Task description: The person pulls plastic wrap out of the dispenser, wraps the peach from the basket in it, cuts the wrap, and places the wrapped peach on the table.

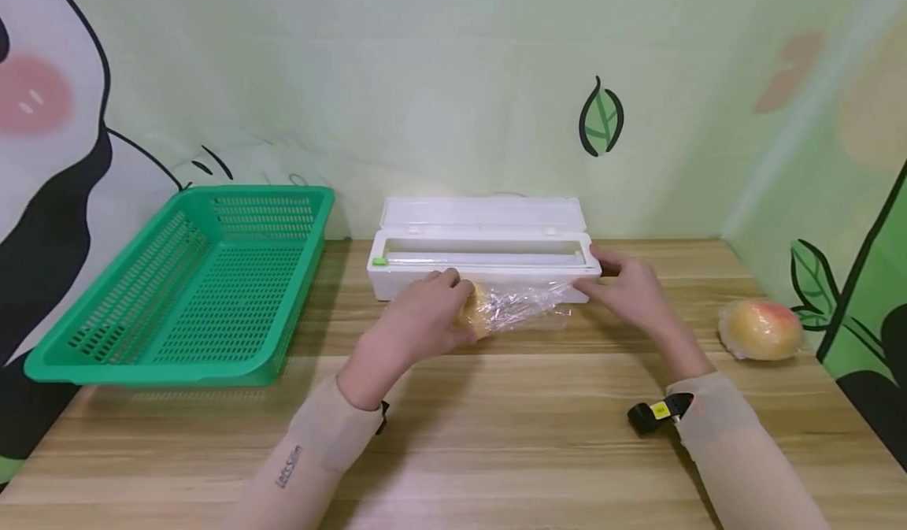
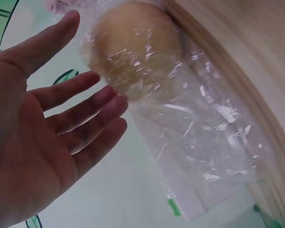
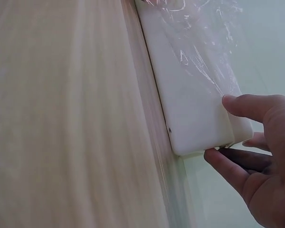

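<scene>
A white cling film dispenser (image 1: pixel 397 284) stands at the back of the table with its lid raised, the film roll (image 1: pixel 485 259) showing inside. Clear cling film (image 1: pixel 527 305) hangs from its front and lies over a round yellow fruit (image 2: pixel 135 40). My left hand (image 1: pixel 425 317) is at the fruit's left side, and in the left wrist view its loosely extended fingertips meet the film at the fruit's edge. With my right hand (image 1: pixel 631 290) I grip the dispenser's right end, thumb on the front by the film and fingers around the end face.
A green plastic basket (image 1: pixel 272 357) with slotted walls stands at the left. On the right side of the table lies a film-wrapped yellow and red fruit (image 1: pixel 761 329). A printed green backdrop (image 1: pixel 453 120) rises right behind the dispenser.
</scene>
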Motion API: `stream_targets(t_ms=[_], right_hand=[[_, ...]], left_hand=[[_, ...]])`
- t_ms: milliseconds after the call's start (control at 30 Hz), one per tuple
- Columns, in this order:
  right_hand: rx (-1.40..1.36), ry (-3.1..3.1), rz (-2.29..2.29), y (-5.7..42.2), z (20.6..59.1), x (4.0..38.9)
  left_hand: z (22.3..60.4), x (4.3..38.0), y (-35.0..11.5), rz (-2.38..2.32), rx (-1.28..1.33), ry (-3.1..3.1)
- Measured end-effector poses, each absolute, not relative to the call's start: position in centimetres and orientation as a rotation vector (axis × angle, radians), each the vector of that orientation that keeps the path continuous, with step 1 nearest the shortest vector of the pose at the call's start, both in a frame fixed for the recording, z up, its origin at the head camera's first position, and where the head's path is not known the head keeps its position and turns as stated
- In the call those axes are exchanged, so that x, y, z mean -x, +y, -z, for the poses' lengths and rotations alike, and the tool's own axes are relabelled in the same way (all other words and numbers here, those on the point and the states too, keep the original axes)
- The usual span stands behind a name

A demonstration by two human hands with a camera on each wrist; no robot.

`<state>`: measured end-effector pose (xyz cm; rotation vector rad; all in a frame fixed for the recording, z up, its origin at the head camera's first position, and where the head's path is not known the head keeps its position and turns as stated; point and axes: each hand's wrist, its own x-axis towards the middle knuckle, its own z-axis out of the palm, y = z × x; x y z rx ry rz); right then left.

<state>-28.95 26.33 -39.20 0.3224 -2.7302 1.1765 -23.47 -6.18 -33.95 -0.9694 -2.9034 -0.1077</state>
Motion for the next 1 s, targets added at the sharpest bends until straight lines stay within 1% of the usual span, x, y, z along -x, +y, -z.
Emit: stream_targets(t_ms=[233,367,533,700,867,1000], right_hand=[[-0.411,-2.739,-1.183,26.8,38.6,28.9],[-0.395,-2.767,-1.221,26.9,38.2,28.6],[-0.378,-2.775,-1.191,26.8,37.6,28.3],[-0.381,-2.652,-1.155,26.1,36.9,27.8],[-0.519,-2.556,-1.024,24.2,35.5,26.6],[-0.735,-2.528,-0.869,22.2,34.5,25.5]], left_hand=[[34.5,23.7,-5.4,0.089,0.928,-2.886],[35.0,23.9,-5.2,0.127,0.935,-2.858],[35.8,24.3,-5.3,0.253,0.948,-2.835],[36.2,24.5,-5.3,0.372,0.952,-2.872],[36.1,24.4,-5.4,0.445,0.950,-2.899],[36.0,24.4,-5.6,0.514,0.980,-2.926]])
